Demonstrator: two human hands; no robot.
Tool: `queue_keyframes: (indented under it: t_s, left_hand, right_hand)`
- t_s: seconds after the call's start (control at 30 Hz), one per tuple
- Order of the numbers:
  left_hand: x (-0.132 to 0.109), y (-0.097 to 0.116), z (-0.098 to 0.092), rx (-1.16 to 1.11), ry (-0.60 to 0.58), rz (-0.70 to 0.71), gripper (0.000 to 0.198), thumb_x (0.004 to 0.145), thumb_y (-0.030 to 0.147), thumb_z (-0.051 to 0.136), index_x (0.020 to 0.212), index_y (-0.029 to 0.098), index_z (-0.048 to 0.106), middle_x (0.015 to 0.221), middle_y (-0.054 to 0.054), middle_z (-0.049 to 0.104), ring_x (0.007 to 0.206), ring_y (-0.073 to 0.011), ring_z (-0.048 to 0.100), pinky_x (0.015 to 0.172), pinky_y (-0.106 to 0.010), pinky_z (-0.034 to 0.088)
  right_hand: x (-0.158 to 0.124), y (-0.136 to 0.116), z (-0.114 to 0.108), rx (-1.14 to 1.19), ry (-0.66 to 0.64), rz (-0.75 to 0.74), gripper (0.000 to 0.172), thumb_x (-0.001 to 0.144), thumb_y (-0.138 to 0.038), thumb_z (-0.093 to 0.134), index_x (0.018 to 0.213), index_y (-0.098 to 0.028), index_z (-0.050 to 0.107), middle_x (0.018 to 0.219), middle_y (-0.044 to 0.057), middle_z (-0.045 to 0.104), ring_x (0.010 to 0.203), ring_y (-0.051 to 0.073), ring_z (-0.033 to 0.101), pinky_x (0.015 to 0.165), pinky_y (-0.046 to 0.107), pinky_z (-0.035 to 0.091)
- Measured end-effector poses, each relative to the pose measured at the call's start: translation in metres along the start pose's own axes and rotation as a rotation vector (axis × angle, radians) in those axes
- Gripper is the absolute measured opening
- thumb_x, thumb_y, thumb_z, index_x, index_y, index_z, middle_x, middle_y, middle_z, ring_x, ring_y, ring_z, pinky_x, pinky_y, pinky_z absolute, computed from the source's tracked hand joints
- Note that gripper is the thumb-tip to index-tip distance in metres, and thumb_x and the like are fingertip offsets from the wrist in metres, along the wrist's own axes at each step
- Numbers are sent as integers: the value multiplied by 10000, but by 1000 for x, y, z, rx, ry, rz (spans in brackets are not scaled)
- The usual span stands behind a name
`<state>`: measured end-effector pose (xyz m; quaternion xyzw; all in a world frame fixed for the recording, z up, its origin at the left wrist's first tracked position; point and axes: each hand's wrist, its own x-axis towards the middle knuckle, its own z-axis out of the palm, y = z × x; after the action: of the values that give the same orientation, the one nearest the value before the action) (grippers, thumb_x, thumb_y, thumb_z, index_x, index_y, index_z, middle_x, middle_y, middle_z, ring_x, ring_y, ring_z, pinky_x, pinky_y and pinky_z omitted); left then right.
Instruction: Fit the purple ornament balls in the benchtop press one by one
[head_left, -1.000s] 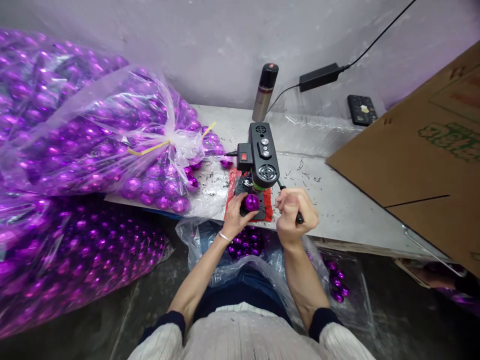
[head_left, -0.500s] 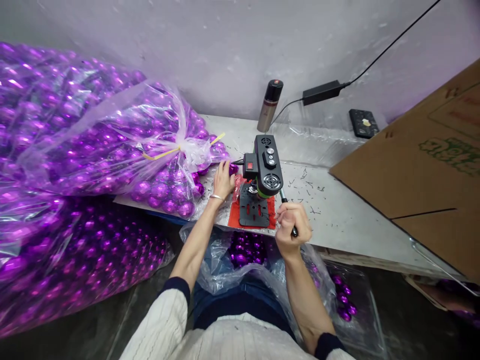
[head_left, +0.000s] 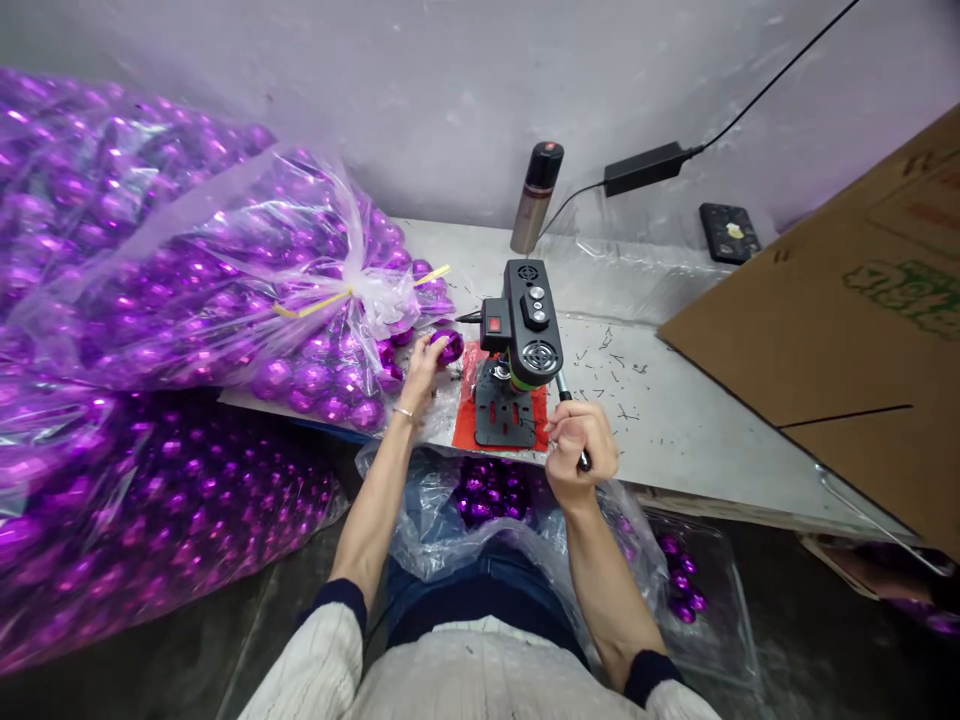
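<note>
A black press-like machine [head_left: 534, 320] with a red switch stands on a red sheet [head_left: 466, 425] near the table's front edge. My right hand [head_left: 581, 448] is closed around the black grip of its lever, to the right of the machine. On the left, my left hand [head_left: 421, 375] has its fingers closed on a shiny purple ball [head_left: 449, 346], just beside the machine's switch box. Further left lies a big clear bag of purple balls [head_left: 187, 270], tied with a yellow strip. An open plastic bag [head_left: 442, 545] with more purple balls rests on my lap.
Behind the machine stands a spray can [head_left: 537, 197]. A power adapter [head_left: 649, 170] hangs by the wall, with a black phone-like item [head_left: 729, 233] to its right. A cardboard box [head_left: 832, 340] fills the right side. Dark scraps litter the table [head_left: 675, 440].
My left hand has moved a little left and now has a purple ball in its fingers. My right hand stays on the lever. The view has shifted slightly.
</note>
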<state>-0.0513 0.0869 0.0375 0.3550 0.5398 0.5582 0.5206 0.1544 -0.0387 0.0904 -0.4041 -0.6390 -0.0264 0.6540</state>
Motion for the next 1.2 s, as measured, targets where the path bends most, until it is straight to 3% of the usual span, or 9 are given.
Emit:
queue_keyframes:
  t_s: [0.13, 0.3, 0.4, 0.5, 0.63, 0.8, 0.97, 1.2]
  left_hand:
    - [-47, 3, -12, -286, -130, -198, 429, 837, 538, 746, 1080, 195, 660, 1011, -60, 766, 903, -212, 760, 825, -347, 626]
    - [-82, -11, -7, -288, -184, -249, 441, 781, 466, 805, 1094, 196, 653, 978, -43, 763, 919, -208, 763, 791, -301, 608]
    - [-89, -27, 2, -79, -172, -126, 477, 797, 450, 798, 1181, 211, 646, 1119, -61, 741, 1037, -218, 737, 889, -332, 598]
    - [-91, -40, 10, 301, -200, 157, 544, 785, 402, 828, 1267, 223, 650, 1280, -101, 677, 1220, -262, 669, 1065, -406, 545]
    - [-91, -44, 17, 635, -298, 435, 616, 840, 374, 787, 1403, 234, 578, 1358, -125, 645, 1289, -292, 638, 1104, -451, 532]
    - [-90, -41, 21, 676, -339, 515, 552, 865, 327, 758, 1366, 196, 567, 1284, -128, 709, 1180, -284, 700, 1032, -436, 577]
    - [-87, -40, 21, 692, -372, 582, 543, 857, 337, 783, 1350, 211, 591, 1314, -120, 700, 1216, -285, 679, 1053, -443, 561]
    - [-80, -55, 31, 636, -289, 529, 605, 835, 415, 823, 1365, 220, 604, 1330, -126, 708, 1234, -294, 680, 1069, -470, 555]
  right_hand:
    - [6, -4, 2, -2, 25, 13, 281, 982, -141, 507, 713, -222, 510, 676, -22, 578, 659, 126, 607, 595, 279, 450]
    - [18, -5, 0, -31, 10, -23, 271, 984, -132, 498, 729, -222, 521, 667, -30, 585, 636, 118, 597, 585, 273, 431]
    - [21, -3, -1, -43, -4, -54, 260, 985, -140, 501, 741, -225, 535, 664, -25, 593, 622, 121, 589, 584, 279, 433]
    - [20, -2, -3, -57, -20, -56, 261, 990, -160, 498, 743, -229, 544, 658, -13, 596, 625, 135, 597, 582, 291, 446]
    - [16, -2, -4, -83, -44, -52, 262, 994, -185, 491, 743, -231, 548, 656, -4, 601, 628, 144, 604, 582, 300, 452]
    - [14, 0, -4, -91, -53, -86, 260, 994, -179, 488, 743, -228, 537, 685, -7, 616, 626, 125, 592, 576, 283, 445]
    - [14, 1, -4, -71, -49, -85, 250, 990, -172, 497, 749, -227, 531, 696, -9, 627, 623, 118, 584, 567, 272, 448]
    - [15, -3, -5, -88, -70, -87, 247, 996, -184, 484, 760, -229, 541, 708, 2, 640, 637, 130, 607, 566, 281, 455]
